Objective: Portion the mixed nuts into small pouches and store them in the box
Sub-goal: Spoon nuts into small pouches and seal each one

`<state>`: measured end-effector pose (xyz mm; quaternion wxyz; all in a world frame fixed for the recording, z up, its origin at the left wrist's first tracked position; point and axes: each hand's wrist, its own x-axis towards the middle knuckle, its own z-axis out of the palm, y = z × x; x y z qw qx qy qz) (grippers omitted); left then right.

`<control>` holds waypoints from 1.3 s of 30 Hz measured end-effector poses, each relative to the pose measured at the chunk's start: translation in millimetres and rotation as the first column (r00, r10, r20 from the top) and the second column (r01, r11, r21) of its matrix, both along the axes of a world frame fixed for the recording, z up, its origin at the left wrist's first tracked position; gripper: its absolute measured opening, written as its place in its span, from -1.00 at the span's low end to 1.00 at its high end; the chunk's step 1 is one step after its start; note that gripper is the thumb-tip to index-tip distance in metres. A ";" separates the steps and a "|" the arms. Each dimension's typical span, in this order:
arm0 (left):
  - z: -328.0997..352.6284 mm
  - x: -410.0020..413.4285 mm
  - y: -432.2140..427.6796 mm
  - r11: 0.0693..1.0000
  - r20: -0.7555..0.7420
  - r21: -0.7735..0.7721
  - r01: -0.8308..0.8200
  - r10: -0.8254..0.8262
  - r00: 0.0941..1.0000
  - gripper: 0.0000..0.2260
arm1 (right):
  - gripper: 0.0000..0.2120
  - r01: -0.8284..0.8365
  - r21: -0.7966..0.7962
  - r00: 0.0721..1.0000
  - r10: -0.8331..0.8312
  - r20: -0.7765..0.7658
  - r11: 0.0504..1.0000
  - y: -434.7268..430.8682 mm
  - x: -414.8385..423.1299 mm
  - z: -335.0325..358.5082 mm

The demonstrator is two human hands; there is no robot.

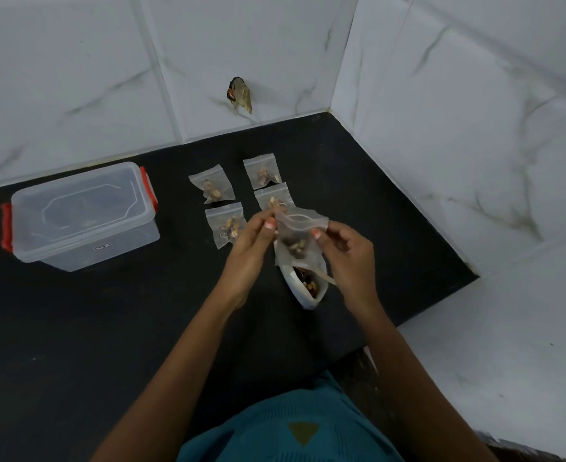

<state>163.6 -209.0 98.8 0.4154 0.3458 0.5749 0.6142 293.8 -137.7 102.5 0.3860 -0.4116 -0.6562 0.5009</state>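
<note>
Four filled pouches (211,188) on desk (108,328). Fifth pouch (299,240) pinched at top by left hand (248,251) and right hand (348,255), likely sealing. Nut bag (308,288) holds more. Box (81,215) lidded; storing not begun.

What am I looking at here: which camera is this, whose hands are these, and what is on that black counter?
There is no machine. A person works with bare hands, and the single picture comes from a camera worn on their head, looking down. The left hand and right hand both pinch the top edge of a small clear pouch with nuts inside. Below it, an open white bag of mixed nuts sits on the black counter. Four filled pouches lie beyond the hands. A clear box with red clips, lid on, stands to the left.
</note>
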 end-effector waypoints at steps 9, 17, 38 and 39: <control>15.8 -6.4 8.2 0.984 -0.076 0.115 -0.137 0.147 0.986 -0.85 | -0.84 -0.086 -0.067 0.995 0.081 -0.063 0.994 15.0 0.8 15.8; 28.3 -13.1 10.5 0.977 -0.125 0.140 -0.159 0.176 0.976 -0.86 | -0.87 -0.337 -0.187 0.936 0.307 -0.173 0.923 25.0 2.1 36.5; 44.8 -6.7 16.6 0.953 -0.203 0.253 -0.168 0.222 0.953 -0.83 | -0.80 -0.208 -0.214 0.973 0.179 -0.147 0.954 31.9 -15.9 48.1; 45.1 -5.9 16.4 0.958 -0.183 0.251 -0.142 0.191 0.964 -0.83 | -0.81 -0.200 -0.203 0.976 0.176 -0.130 0.958 32.7 -15.3 48.4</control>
